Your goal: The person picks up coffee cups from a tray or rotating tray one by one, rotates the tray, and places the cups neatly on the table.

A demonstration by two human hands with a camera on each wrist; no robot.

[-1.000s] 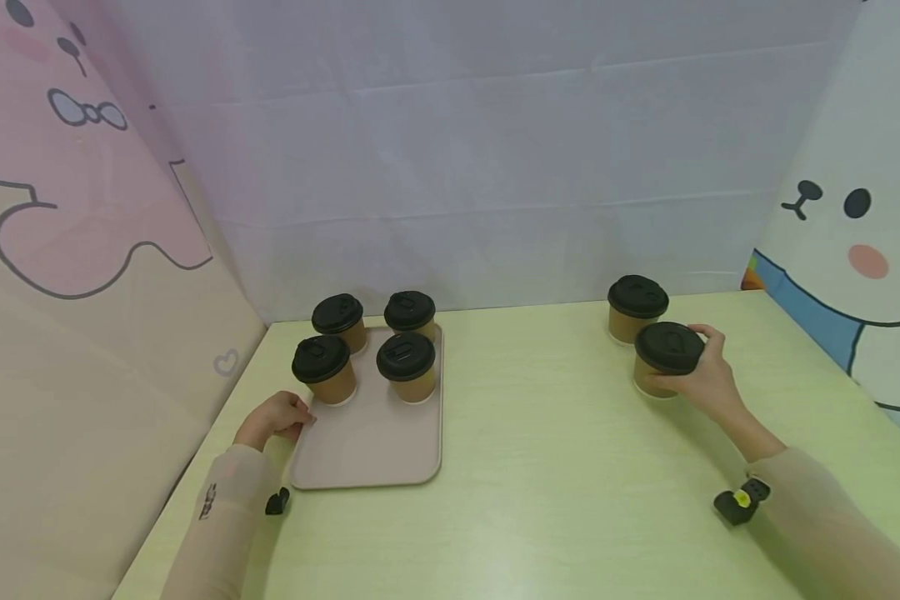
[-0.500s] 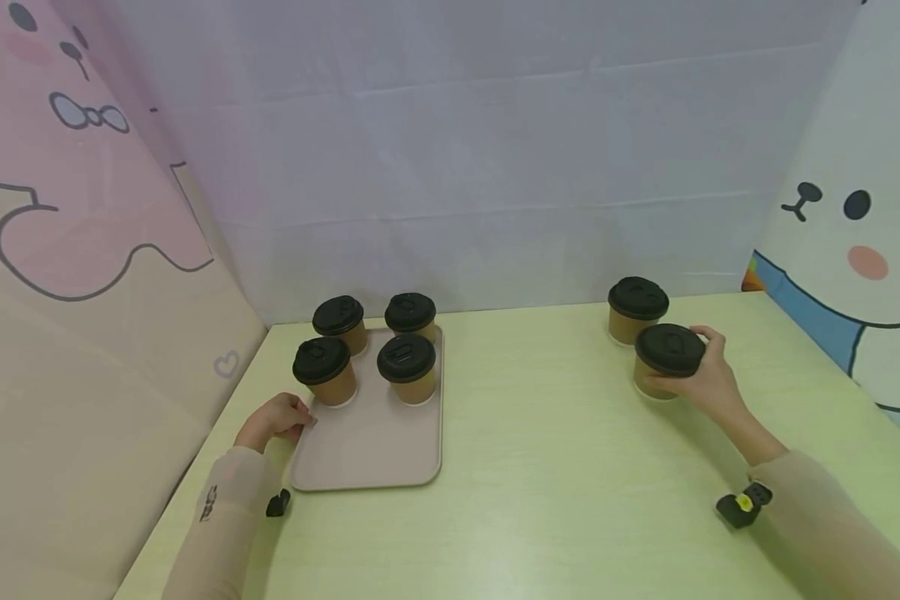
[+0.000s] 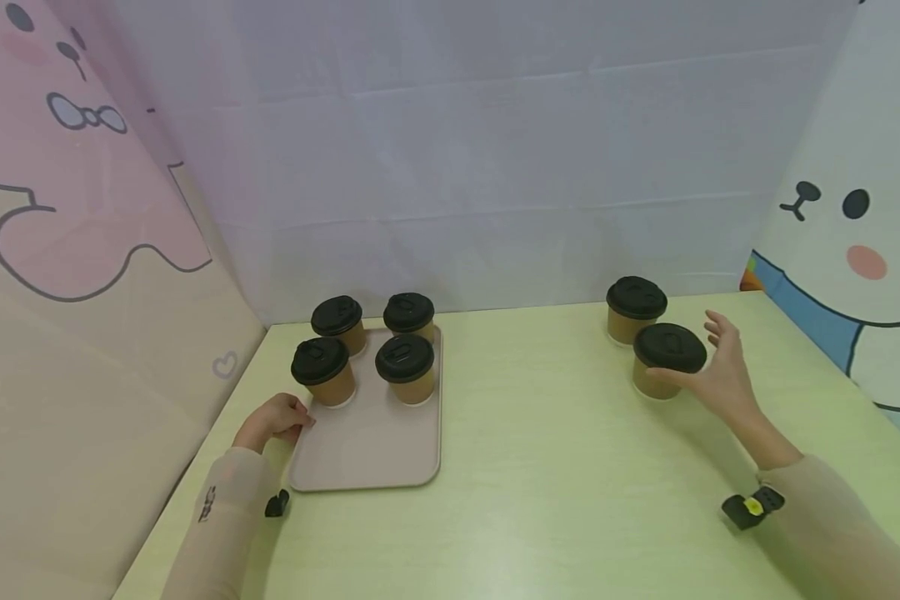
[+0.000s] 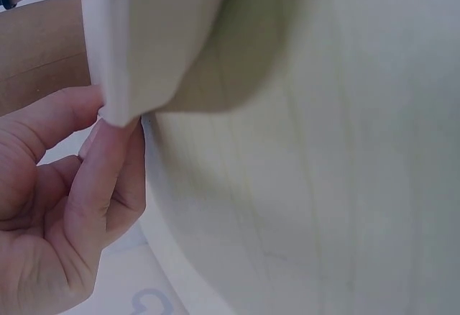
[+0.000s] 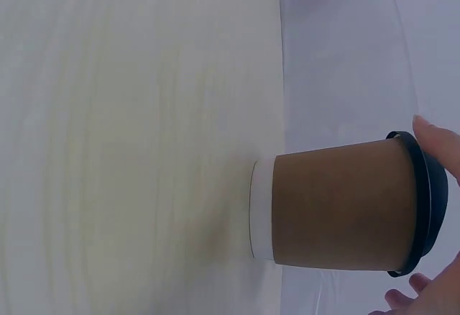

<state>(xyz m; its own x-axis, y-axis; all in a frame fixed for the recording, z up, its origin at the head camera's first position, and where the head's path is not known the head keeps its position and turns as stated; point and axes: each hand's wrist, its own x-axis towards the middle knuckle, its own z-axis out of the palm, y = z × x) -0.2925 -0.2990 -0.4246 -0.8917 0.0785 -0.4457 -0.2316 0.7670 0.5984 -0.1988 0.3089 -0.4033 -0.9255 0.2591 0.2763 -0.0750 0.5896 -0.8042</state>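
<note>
In the head view my left hand (image 3: 276,418) is at the left edge of a beige tray (image 3: 375,458). The left wrist view shows thumb and fingers pinching the tray's rim (image 4: 118,78). Four would exceed the count, so several brown paper cups with black lids, one of them the nearest coffee cup (image 3: 412,387), stand on the tray's back half. On the right, my right hand (image 3: 723,379) is spread beside a lidded coffee cup (image 3: 656,383), thumb in front of it and fingers away from its lid. That coffee cup (image 5: 345,203) stands upright on the table.
Another lidded coffee cup (image 3: 630,325) stands just behind the one by my right hand. A pale yellow table (image 3: 532,467) carries everything. A white cloth backdrop (image 3: 457,167) rises at the table's back edge, with printed cartoon panels at both sides.
My right hand has let go of the coffee cup; its fingers have spread and moved back to the right. The cup stays where it was. The left hand and tray have not moved.
</note>
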